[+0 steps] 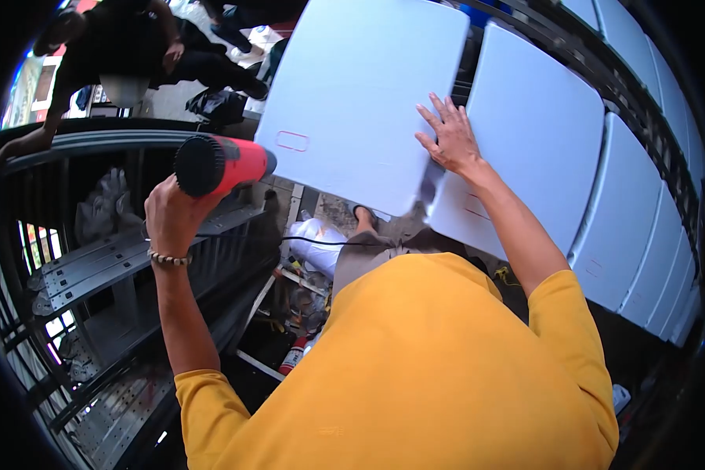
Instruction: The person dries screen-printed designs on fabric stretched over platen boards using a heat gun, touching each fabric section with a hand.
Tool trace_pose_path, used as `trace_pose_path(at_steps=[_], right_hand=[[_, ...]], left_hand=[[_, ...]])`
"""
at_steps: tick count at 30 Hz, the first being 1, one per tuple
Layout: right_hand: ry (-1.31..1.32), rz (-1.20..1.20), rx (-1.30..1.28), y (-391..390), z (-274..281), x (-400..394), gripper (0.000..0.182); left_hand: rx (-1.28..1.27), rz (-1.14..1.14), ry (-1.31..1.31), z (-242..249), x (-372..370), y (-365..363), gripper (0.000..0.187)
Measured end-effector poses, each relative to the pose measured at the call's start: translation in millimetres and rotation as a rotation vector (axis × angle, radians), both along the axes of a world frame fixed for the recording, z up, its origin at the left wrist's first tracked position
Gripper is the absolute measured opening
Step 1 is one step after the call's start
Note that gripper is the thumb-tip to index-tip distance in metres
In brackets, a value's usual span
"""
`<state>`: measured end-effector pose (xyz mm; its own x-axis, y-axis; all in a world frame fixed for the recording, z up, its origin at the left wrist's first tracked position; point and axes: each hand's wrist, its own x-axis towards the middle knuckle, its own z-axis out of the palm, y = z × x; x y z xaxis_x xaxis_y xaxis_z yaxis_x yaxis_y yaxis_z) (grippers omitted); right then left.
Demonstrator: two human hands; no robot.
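Observation:
My left hand (171, 213) grips a red and black power tool (221, 164), held up with its black rear end toward me and its nose pointing at a pale blue-white panel (360, 94). My right hand (446, 137) lies flat with fingers spread on the right edge of that panel, where it meets a second panel (540, 133). A small red outlined rectangle (292, 141) is marked on the first panel near the tool. My yellow shirt fills the lower middle of the view.
More pale panels (638, 227) run in a row along the right. Dark metal rails and perforated strips (94, 266) stand at the left. Another person in dark clothes (125, 47) leans at top left. A red canister (292, 356) and clutter lie on the floor below.

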<state>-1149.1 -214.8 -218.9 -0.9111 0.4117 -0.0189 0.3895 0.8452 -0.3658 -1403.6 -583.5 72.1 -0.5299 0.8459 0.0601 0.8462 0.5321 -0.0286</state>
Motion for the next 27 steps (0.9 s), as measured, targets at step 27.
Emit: trace_pose_path(at_steps=[27], right_hand=[[-0.154,-0.154,0.276,-54.1,-23.1,-150.2,0.070]], left_hand=[[0.166,-0.196,-0.415,-91.6,-101.2,34.3,0.033]])
